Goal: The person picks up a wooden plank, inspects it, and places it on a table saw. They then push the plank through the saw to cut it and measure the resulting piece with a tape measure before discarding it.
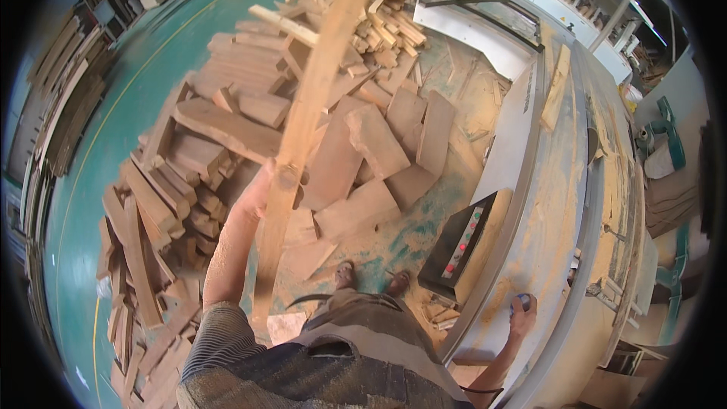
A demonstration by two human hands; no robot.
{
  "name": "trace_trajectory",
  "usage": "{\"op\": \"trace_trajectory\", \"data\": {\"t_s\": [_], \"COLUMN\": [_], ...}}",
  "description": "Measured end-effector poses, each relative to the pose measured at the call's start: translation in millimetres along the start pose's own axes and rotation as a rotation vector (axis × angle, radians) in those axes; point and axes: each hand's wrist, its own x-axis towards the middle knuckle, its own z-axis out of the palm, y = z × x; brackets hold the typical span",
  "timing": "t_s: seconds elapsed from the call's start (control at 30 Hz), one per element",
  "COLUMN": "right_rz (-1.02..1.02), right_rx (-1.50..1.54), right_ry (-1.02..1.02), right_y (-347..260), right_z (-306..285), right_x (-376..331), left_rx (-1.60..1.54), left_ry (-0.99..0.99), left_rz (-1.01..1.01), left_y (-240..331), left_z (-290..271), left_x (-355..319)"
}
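Observation:
My left hand (265, 188) is closed around a long wooden board (319, 83), which has a dark knot close to my grip. The board is held up at a slant above the wood pile, its far end reaching past the top of the view. Low on the right, my right hand (521, 321) is closed around a small, dark bluish rounded object (522, 301) at the metal machine table (506, 276). What kind of object it is cannot be made out. A black control panel (463, 246) with red and green buttons stands left of that hand.
A large pile of wooden blocks (227, 129) spreads ahead and to the left. Thin offcuts (386, 23) are heaped at the far end. A narrow wood strip (556, 87) lies on the sawdust-covered machine. Stacked boards (64, 98) line the left side of the green floor (113, 159).

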Motion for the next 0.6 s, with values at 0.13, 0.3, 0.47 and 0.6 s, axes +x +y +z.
{"op": "trace_trajectory", "data": {"t_s": [0.13, 0.3, 0.47, 0.6], "right_rz": [0.108, 0.183, 0.112, -0.047], "right_rx": [1.090, 1.466, 0.950, 0.588], "right_ry": [-0.447, -0.924, -1.212, -1.324], "right_y": [-51, -147, -239, -313], "right_z": [11, 74, 131, 134], "right_x": [-33, -62, -89, -128], "left_rx": [-0.033, -0.070, 0.025, 0.021], "left_ry": [0.063, -0.041, 0.123, 0.119], "left_rz": [-0.152, -0.293, -0.343, -0.392], "left_y": [-56, -116, -143, -152], "left_z": [16, -1, 4, 6], "left_x": [-18, -18, -20, -27]}}
